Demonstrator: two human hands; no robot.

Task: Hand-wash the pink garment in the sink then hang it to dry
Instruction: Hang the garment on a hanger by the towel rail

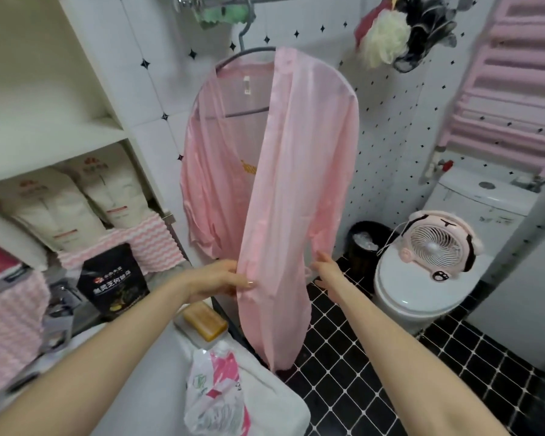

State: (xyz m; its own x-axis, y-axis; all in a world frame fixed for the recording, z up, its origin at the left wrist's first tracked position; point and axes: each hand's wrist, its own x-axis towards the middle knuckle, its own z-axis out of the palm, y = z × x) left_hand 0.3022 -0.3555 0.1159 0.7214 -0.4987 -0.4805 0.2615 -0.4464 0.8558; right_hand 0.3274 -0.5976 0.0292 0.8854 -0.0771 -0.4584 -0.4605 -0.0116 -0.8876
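Note:
The pink garment, a thin robe, hangs on a grey hanger hooked to a rail at the top of the wall. Its front panel drops down over the edge of the white sink counter. My left hand pinches the left edge of this panel at about waist height. My right hand touches the panel's right edge with fingers spread; part of it is hidden behind the cloth.
A brown soap bar in a dish and a plastic refill pouch lie on the counter. White shelves with bags stand left. A toilet carrying a pink fan, a black bin and black floor tiles are right.

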